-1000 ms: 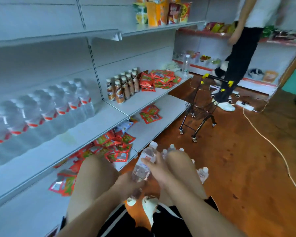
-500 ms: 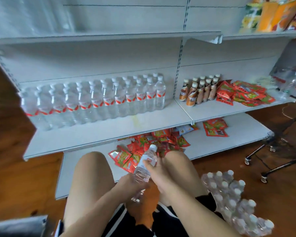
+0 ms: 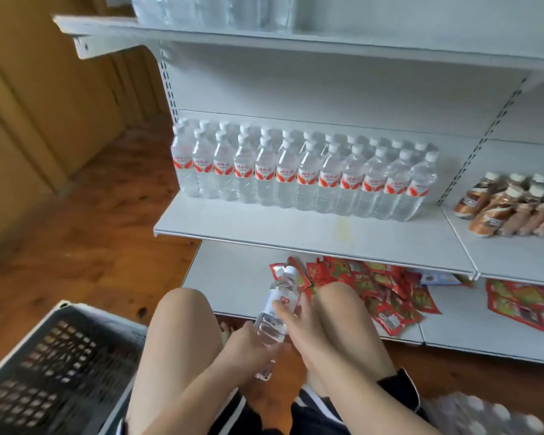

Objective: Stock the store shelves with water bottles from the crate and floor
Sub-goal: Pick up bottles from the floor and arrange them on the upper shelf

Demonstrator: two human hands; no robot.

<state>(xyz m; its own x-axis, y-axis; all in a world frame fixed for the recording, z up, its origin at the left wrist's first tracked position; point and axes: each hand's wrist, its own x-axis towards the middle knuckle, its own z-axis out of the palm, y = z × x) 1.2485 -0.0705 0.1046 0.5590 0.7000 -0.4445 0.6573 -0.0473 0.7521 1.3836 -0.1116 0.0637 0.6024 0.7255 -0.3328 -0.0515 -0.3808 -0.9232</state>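
The light is soft, even and fairly bright, falling from above: the top shelf lays a pale, blurred-edged shade on the back panel, and the middle shelf darkens the strip beneath it. No harsh glare; only faint highlights sit on the water bottle in the near centre. The row of bottles is the clearest part, though slightly soft. Motion blur smears the crate at near left, the wrapped pack at near right and the brown drinks at far right. Wide-angle distortion bows the shelf edges and tilts the slotted upright. The wooden floor reads warm and streaked.
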